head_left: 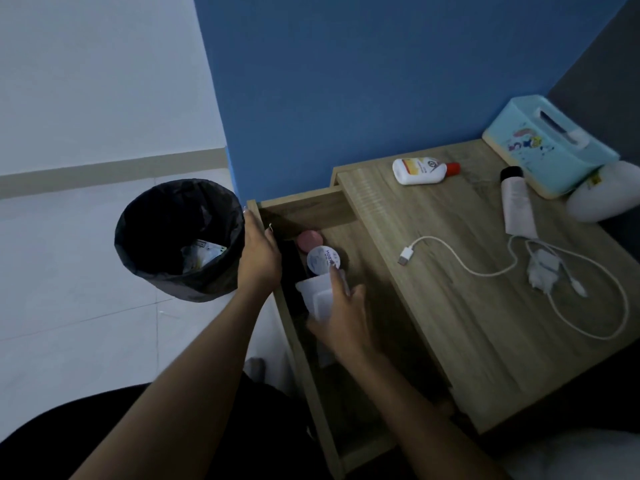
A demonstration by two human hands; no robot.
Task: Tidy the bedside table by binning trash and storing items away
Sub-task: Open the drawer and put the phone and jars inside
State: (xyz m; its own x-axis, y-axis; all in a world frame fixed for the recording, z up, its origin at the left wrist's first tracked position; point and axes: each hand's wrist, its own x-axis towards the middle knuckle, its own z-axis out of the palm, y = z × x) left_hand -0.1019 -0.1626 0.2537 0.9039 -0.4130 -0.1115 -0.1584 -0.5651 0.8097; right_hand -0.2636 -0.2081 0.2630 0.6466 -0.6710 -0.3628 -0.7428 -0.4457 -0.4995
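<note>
The wooden bedside table (pixel 467 306) has its drawer (pixel 313 393) pulled out to the left. My right hand (pixel 341 318) grips a white plastic container (pixel 317 297) over the drawer. Beside it in the drawer stand a white round jar (pixel 322 259) and a pink-lidded jar (pixel 309 240). My left hand (pixel 258 252) rests on the drawer's front edge, fingers curled over it. On the tabletop lie a white lotion bottle with a red cap (pixel 420 171), a white tube with a black cap (pixel 517 202), a white USB cable (pixel 485 271) and a crumpled tissue (pixel 542 273).
A bin lined with a black bag (pixel 178 240) stands on the pale floor left of the drawer, with some trash inside. A light blue tissue box (pixel 550 150) sits at the table's back right corner against the blue wall. A white rounded object (pixel 606 192) lies beside it.
</note>
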